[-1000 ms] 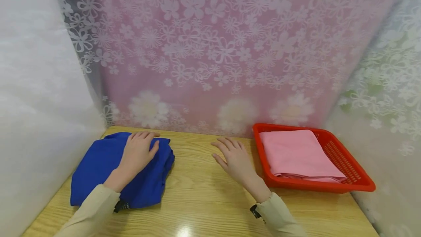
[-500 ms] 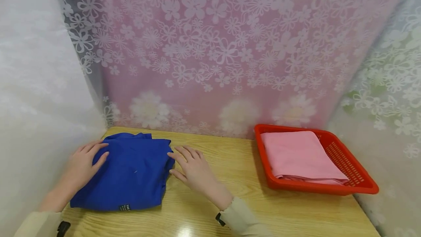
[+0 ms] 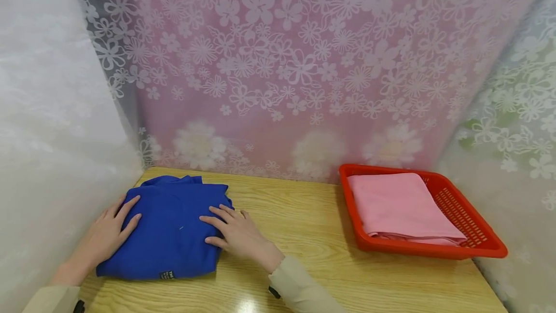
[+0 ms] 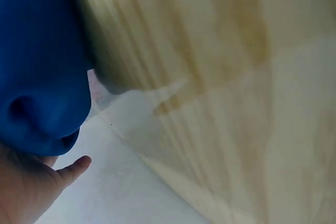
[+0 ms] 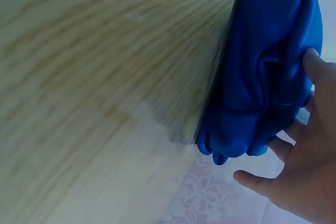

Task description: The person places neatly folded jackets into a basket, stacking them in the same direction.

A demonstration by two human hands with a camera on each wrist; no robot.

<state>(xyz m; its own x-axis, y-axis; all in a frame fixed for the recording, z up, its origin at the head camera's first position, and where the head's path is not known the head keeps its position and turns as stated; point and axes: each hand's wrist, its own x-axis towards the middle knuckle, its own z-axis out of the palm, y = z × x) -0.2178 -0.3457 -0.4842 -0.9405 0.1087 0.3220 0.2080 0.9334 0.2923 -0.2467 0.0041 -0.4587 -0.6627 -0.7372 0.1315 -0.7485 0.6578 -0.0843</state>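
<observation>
A folded blue garment (image 3: 167, 235) lies on the left part of the wooden table, with a small black label (image 3: 166, 275) at its near edge. Along its left side, my left hand (image 3: 102, 235) rests with the fingers spread over the fabric. My right hand (image 3: 239, 235) is laid on the right side of the garment, its fingertips on top. In the right wrist view, the thick folded layers of the blue garment (image 5: 262, 77) show beside the fingers. The left wrist view has the garment's rounded fold (image 4: 42, 77) just above my left hand.
On the right of the table (image 3: 295, 226) stands a red plastic basket (image 3: 360, 235) holding a folded pink cloth (image 3: 401, 204). A pale sheet rises close on the left, and a flower-patterned curtain (image 3: 260, 86) hangs behind the table.
My left hand has moved left from on top of the garment to its left side. The right hand has come left, from near the basket onto the garment's right side.
</observation>
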